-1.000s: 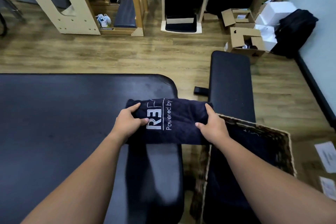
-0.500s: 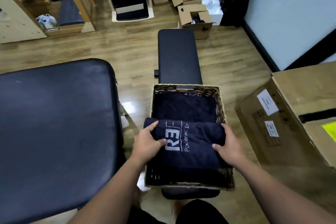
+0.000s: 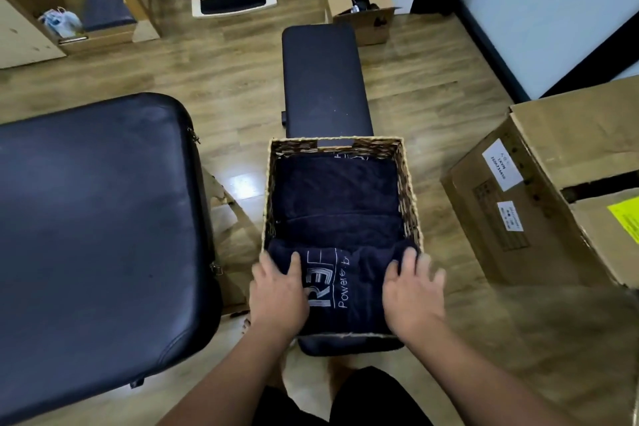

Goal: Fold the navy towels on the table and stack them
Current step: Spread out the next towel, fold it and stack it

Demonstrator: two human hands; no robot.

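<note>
Hands, left hand point(image 3: 278, 294) and right hand point(image 3: 411, 294), are pressed flat on the folded navy towel point(image 3: 345, 284) in the woven basket point(image 3: 409, 190); if let go carelessly, the fold could be spoiled.

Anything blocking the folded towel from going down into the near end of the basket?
Nothing visible. Both hands, left hand and right hand, press the folded towel into the wicker basket's near end. Other towels fill the far part, beside it, not under it as far as shows.
</note>
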